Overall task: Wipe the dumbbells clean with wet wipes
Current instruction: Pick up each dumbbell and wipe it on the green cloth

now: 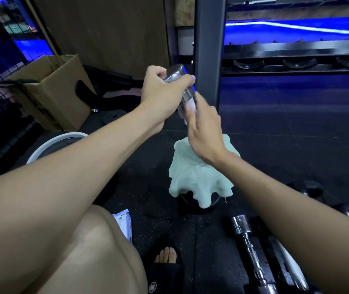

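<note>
Gripping a chrome dumbbell (180,85) in mid-air, the left hand (163,90) curls round its upper end while the right hand (203,132) pinches a white wipe (187,111) against its lower end, above a pale green cloth (199,179) on the floor (275,145).

Both arms reached forward.
Left hand (165,90) curled in a grip, far; right hand (204,132) pinched just beside it.

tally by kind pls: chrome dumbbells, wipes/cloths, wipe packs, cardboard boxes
Chrome dumbbells: 2, held dumbbell, floor dumbbell
Wipes/cloths: 2, white wipe, green cloth
Wipe packs: 1, wipe pack
Cardboard boxes: 1, cardboard box
Total: 6
</note>
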